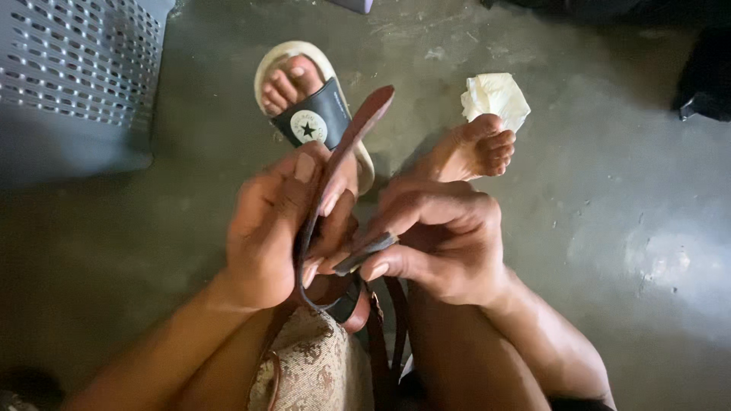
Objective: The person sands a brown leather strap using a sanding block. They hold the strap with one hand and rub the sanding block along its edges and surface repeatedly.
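My left hand grips a brown leather strap that sticks up and away toward the floor ahead. My right hand pinches a short dark piece of strap between thumb and fingers, close against the left hand. The strap loops down to a beige patterned bag resting on my lap. More brown straps hang beside the bag.
My left foot wears a cream and black slide sandal; my right foot is bare on the grey concrete floor. A crumpled white tissue lies past the bare foot. A grey perforated plastic basket stands at the upper left.
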